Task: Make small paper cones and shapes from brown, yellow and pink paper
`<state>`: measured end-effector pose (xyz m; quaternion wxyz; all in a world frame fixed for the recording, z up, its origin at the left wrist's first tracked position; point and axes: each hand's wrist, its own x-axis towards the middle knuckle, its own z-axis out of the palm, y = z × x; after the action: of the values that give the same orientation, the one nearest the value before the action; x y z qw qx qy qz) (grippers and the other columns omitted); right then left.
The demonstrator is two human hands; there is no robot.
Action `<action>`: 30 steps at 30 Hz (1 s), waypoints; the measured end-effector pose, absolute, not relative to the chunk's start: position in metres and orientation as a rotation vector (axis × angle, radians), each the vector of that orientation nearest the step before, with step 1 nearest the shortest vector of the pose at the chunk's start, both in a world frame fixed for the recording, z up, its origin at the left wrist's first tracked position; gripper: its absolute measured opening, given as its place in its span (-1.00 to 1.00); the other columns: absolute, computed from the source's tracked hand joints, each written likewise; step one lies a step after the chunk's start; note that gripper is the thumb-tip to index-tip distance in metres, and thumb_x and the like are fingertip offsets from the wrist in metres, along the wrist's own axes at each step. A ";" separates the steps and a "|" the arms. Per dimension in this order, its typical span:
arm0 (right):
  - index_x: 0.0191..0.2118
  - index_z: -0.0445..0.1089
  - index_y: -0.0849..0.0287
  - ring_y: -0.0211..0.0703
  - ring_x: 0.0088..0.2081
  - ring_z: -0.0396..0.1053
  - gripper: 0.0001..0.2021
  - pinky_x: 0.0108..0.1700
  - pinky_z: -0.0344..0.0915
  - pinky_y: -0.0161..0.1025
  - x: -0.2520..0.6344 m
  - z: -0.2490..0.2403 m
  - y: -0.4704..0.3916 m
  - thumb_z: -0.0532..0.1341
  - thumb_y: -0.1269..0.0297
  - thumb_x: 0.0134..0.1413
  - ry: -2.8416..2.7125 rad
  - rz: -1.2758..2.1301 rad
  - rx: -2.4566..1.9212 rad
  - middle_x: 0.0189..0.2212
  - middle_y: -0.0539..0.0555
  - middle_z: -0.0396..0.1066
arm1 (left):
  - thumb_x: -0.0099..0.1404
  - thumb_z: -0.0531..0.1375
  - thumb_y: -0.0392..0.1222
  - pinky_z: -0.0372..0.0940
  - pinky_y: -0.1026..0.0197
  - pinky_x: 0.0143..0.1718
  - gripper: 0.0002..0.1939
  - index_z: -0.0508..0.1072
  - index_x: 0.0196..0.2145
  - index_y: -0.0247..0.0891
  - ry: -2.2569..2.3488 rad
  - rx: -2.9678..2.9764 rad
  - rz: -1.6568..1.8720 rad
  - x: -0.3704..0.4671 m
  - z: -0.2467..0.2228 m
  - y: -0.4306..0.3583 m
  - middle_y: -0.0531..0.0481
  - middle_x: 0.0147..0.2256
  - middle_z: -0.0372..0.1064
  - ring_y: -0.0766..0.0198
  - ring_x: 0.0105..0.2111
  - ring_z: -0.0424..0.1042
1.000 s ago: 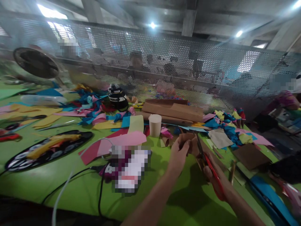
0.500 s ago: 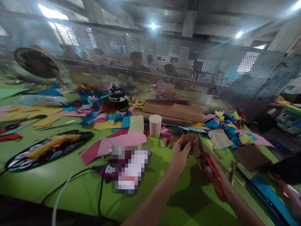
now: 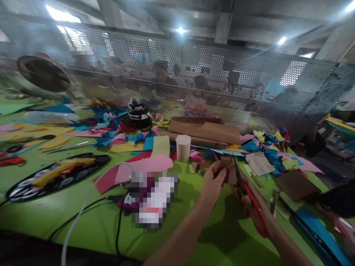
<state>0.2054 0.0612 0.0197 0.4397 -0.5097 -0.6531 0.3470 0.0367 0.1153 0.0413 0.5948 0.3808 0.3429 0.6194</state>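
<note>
My left hand (image 3: 213,184) pinches a piece of brown paper (image 3: 229,175) above the green table. In my right hand (image 3: 249,207) is a pair of scissors (image 3: 254,205) with red handles, its dark blades pointing up and away along the right side of the paper. The blades are close to the paper; whether they bite into it I cannot tell. Just beyond my left hand lies a crumpled pink paper piece (image 3: 196,156). A pale cylinder (image 3: 183,148) stands upright beside it.
A blurred phone (image 3: 157,201) and cables lie left of my arms. Folded brown paper (image 3: 203,132) rests at the back before a perforated metal screen (image 3: 191,81). Blue and yellow scraps (image 3: 273,153) pile up at right. A fan (image 3: 44,74) stands far left. People show dimly behind the screen.
The scissors and my right hand have shifted very slightly right and down. My left hand has barely moved and keeps its pinch on the brown paper.
</note>
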 end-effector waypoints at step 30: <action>-0.05 0.39 0.09 -0.24 -0.51 0.16 -0.57 -0.57 0.04 -0.34 0.206 0.037 0.060 0.26 -0.12 0.13 -1.565 1.054 -1.303 -0.40 0.00 0.29 | 0.16 0.39 -0.02 0.39 0.16 -0.08 -0.62 0.61 -0.12 -0.29 0.748 0.836 1.413 0.029 0.037 0.120 -0.13 -0.14 0.59 0.15 -0.18 0.52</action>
<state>0.2062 0.0599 0.0375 0.4115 -0.5178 -0.6220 0.4191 0.0285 0.1202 0.0373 0.6198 0.3635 0.3254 0.6147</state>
